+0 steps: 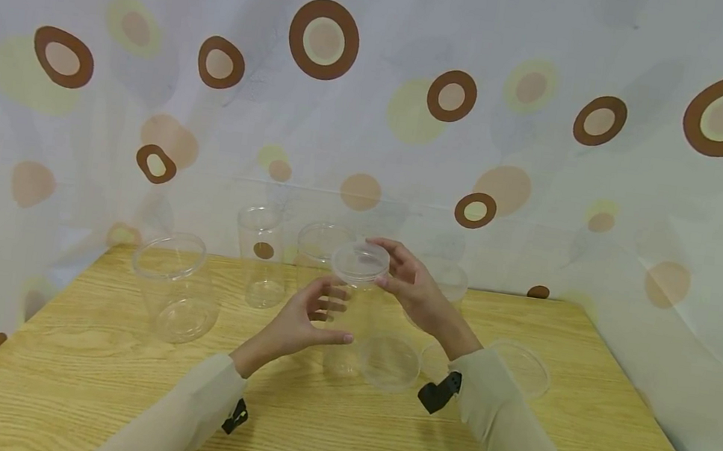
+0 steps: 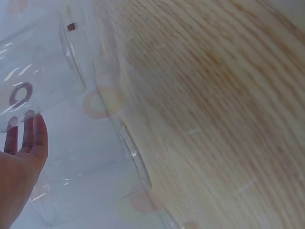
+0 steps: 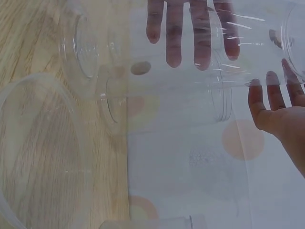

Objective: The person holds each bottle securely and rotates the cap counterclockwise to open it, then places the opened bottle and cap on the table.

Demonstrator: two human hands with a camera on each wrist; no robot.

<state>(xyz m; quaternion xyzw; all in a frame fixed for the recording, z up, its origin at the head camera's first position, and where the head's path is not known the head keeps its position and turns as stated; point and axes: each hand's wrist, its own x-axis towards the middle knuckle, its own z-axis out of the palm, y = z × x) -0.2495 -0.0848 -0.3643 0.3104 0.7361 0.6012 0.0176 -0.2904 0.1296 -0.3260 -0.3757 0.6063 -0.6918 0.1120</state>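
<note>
A tall clear jar [image 1: 357,315] stands upright at the table's middle, with a round clear lid [image 1: 357,262] at its top. My left hand [image 1: 296,319] holds the jar body from the left, thumb at the near side and fingers behind it. Through the clear wall those left fingers [image 3: 174,43] show in the right wrist view. At the top, my right hand [image 1: 421,293] grips the lid's rim between thumb and fingers. The left wrist view shows the jar [image 2: 47,62] from below, its base toward the wood, with my left fingertips against its side.
To the left stand a wide open jar [image 1: 174,285] and a narrow tall jar [image 1: 256,258]. Another jar [image 1: 326,240] is behind the held one, and one [image 1: 452,282] sits behind my right hand. Clear lids lie flat nearby, including one lid [image 1: 388,364] close to the jar and another [image 1: 526,370] farther right.
</note>
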